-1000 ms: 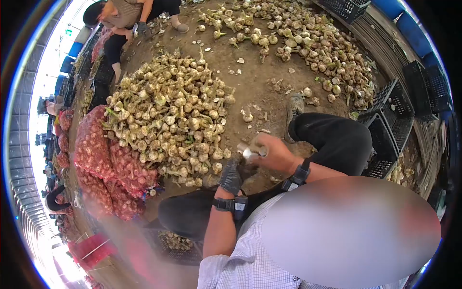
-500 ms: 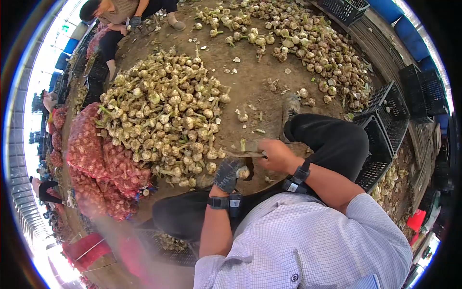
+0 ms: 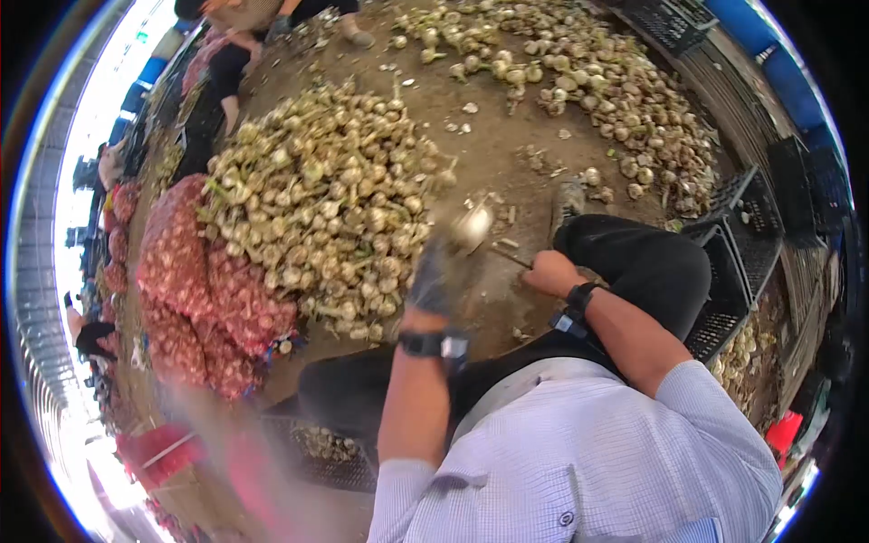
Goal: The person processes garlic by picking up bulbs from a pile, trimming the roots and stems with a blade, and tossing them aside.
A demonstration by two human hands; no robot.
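Observation:
My left hand (image 3: 433, 279), in a dark grey glove, is smeared by motion near the right edge of a heap of garlic (image 3: 326, 199). A pale garlic bulb (image 3: 472, 226) shows at its fingertips, blurred too; the hand appears closed on it. Bare, my right hand (image 3: 552, 273) is wrapped round a knife (image 3: 512, 256), whose thin blade points left toward the bulb over the dirt floor. The knife's handle is mostly hidden in the fist.
Red mesh sacks (image 3: 195, 299) full of garlic lean left of the heap. More garlic (image 3: 615, 100) is spread at the upper right. Black plastic crates (image 3: 724, 262) stand beside my right knee. Another person (image 3: 244, 18) sits at the upper left.
My left hand has moved up and away from my lap with the bulb. My right hand has shifted right with the knife, apart from the left. The view has shifted slightly.

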